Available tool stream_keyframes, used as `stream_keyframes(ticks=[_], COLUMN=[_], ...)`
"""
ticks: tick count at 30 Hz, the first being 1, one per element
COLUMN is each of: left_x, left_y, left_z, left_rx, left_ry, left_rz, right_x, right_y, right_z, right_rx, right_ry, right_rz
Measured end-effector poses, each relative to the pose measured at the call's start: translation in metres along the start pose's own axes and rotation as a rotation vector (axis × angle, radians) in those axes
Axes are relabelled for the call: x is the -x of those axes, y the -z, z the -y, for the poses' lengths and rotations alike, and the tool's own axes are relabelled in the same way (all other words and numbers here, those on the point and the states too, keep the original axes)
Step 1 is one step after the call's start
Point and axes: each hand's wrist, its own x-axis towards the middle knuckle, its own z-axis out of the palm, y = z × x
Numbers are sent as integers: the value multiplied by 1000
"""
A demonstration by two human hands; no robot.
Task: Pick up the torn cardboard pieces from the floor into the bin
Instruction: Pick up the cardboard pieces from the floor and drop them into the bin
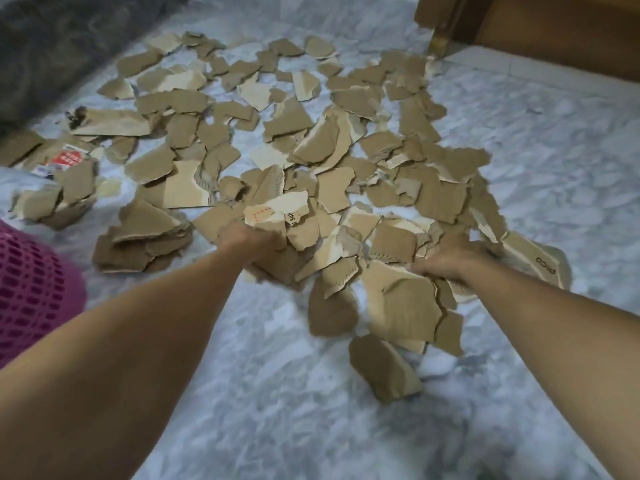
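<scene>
Several torn brown cardboard pieces [332, 140] lie scattered over the grey-white marbled floor [311, 427], thickest in the middle. My left hand [247, 237] is shut on a bunch of cardboard pieces [277, 223], one printed with "348". My right hand [446, 259] grips the right side of the near heap of pieces [398, 299]. A single loose piece [381, 367] lies nearest to me. At the left edge stands a magenta mesh bin [31, 289], only partly in view.
A dark grey fluffy rug [59, 39] borders the floor at the upper left. Wooden furniture with a leg [446, 26] stands at the upper right. A printed red-and-white carton scrap [64, 157] lies at the left.
</scene>
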Motion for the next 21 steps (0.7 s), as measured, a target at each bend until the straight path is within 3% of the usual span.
stream_keyframes(ticks=[4, 6, 9, 13, 16, 21], left_x=[-9, -9, -9, -4, -7, 1], left_y=[-8, -12, -20, -29, -29, -28], left_z=[-13, -19, -20, -17, -11, -4], left_rx=[12, -17, 48, 352, 416, 243], left_ry=[64, 89, 85, 93, 53, -38], left_rz=[101, 77, 2, -13, 106, 271], right_x=[-7, -9, -10, -6, -6, -23], right_y=[-17, -23, -32, -30, -22, -25], right_z=[-8, -5, 5, 15, 14, 1], right_rx=[-32, 14, -20, -123, -215, -203], right_ry=[-67, -80, -80, 46, -2, -55], right_rz=[89, 86, 9, -147, -226, -52])
